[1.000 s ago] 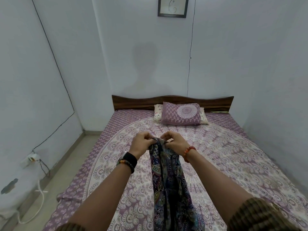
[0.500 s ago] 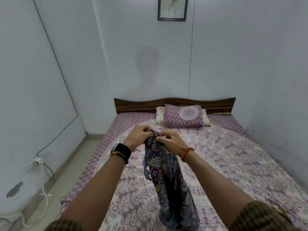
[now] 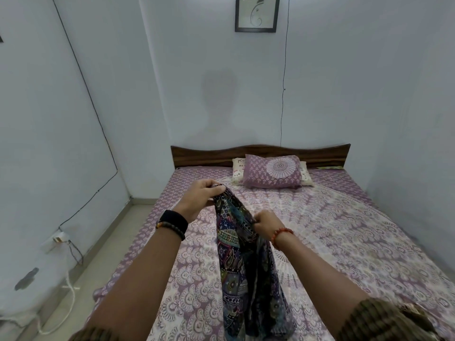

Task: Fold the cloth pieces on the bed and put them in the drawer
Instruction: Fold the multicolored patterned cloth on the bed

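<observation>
A dark patterned cloth (image 3: pixel 236 262) in blue, purple and green hangs down over the bed (image 3: pixel 344 242), which has a purple and white printed sheet. My left hand (image 3: pixel 200 196), with a black watch and bead bracelet at the wrist, pinches the cloth's top end up high. My right hand (image 3: pixel 267 223), with an orange bead bracelet, grips the cloth's edge lower down and to the right. The cloth's bottom runs out of view at the frame's lower edge. No drawer is visible.
Pillows (image 3: pixel 273 174) lie against the wooden headboard (image 3: pixel 209 153). White walls close in on three sides. A strip of floor (image 3: pixel 86 279) runs left of the bed, with a wall socket (image 3: pixel 59 238) and trailing cables. A framed picture (image 3: pixel 256 13) hangs above.
My hands were together at the cloth's top. Now the right hand has slid down and right along the edge, while the left hand holds the top and has moved left.
</observation>
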